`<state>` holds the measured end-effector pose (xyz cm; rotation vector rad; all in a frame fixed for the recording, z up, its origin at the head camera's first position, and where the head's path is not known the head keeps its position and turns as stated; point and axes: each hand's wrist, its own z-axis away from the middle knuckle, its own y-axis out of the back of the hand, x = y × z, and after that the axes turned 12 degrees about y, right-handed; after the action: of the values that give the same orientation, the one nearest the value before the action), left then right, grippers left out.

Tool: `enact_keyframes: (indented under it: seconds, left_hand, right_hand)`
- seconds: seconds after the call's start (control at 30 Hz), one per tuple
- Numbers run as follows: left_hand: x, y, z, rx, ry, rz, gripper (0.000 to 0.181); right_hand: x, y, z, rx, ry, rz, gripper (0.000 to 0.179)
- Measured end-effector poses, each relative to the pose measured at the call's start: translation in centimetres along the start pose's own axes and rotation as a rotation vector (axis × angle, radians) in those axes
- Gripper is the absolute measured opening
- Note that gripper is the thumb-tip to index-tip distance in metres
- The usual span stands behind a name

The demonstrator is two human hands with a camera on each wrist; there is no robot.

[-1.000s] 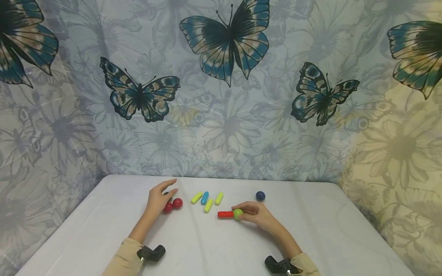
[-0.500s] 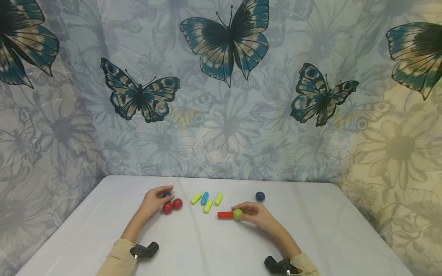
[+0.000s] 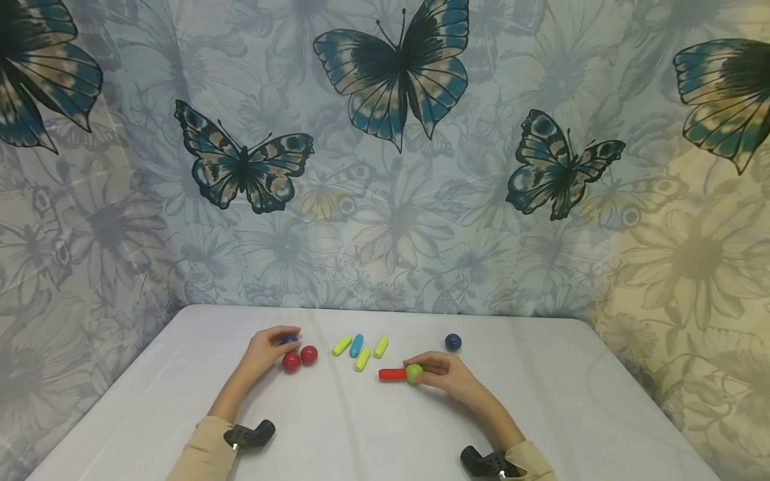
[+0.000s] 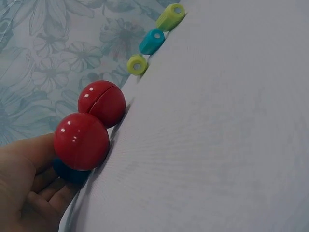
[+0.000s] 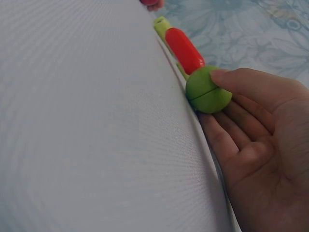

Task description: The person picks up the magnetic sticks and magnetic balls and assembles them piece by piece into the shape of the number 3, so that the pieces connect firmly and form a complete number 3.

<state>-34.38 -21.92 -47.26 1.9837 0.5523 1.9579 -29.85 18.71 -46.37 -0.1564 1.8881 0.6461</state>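
Note:
My left hand (image 3: 262,351) holds a blue ball (image 3: 290,339) at the left of the table; fingers partly hide it. Just in front of that ball sit two glossy red balls, one nearer (image 3: 291,363) and one farther right (image 3: 309,355), touching each other. In the left wrist view the nearer red ball (image 4: 81,141) overlaps the blue one (image 4: 67,172). My right hand (image 3: 454,377) pinches a green ball (image 3: 414,374) between thumb and fingers, low over the cloth. A short red stick (image 3: 392,374) lies end-on against the green ball, pointing left.
Several short sticks lie mid-table: yellow-green ones (image 3: 342,345) and a blue one (image 3: 357,345), with pale round dots on their ends. A dark blue ball (image 3: 454,342) rests behind my right hand. White cloth (image 3: 361,427) covers the table; a butterfly-print curtain (image 3: 397,260) hangs behind.
My left hand has drawn back left and lowered, and its fingers have closed on the blue ball behind the red ones. My right hand, the green ball and the red stick have stayed put.

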Motion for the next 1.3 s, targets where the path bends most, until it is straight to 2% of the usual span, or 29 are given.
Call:
enact_keyframes:
  seconds: [0.37,0.7,1.0,1.1,1.3]
  left_hand:
    - [0.5,0.1,0.3,0.068,-0.014,-0.008,0.028]
    - [2.0,-0.2,0.5,0.073,-0.032,0.027,0.030]
    - [3.7,-1.3,0.9,0.042,-0.034,0.041,0.028]
    - [4.3,-1.9,1.1,0.021,-0.052,0.046,0.027]
    - [5.4,-3.3,1.7,-0.063,-0.088,0.067,0.027]
  right_hand:
    - [0.0,0.1,0.0,-0.005,0.010,-0.010,0.037]
    - [0.1,0.1,-0.1,-0.008,0.028,0.012,0.035]
    - [0.0,0.2,-0.1,-0.001,0.020,0.029,0.034]
    - [0.0,0.2,-0.1,0.000,0.022,0.026,0.034]
    - [0.1,0.2,-0.1,-0.003,0.024,0.031,0.034]
